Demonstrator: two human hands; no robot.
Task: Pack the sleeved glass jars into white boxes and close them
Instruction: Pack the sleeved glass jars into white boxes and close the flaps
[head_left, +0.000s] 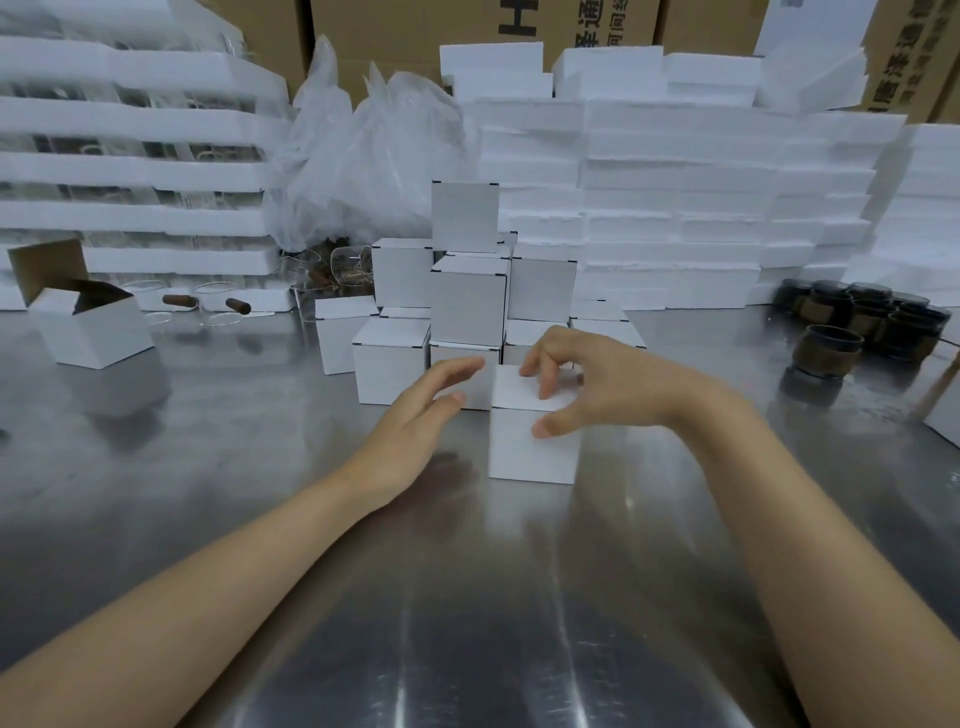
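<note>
box (532, 441) contents hidden, right hand (587, 382) covering lid

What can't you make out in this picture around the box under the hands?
Head view only:
- Contents of the closed box: its walls hide them.
- Print on the cartons: cut off by the top edge.
- Jars at far right: small and dark, count unclear.
- Right hand grip: fingers touch the lid; firmness unclear.
</note>
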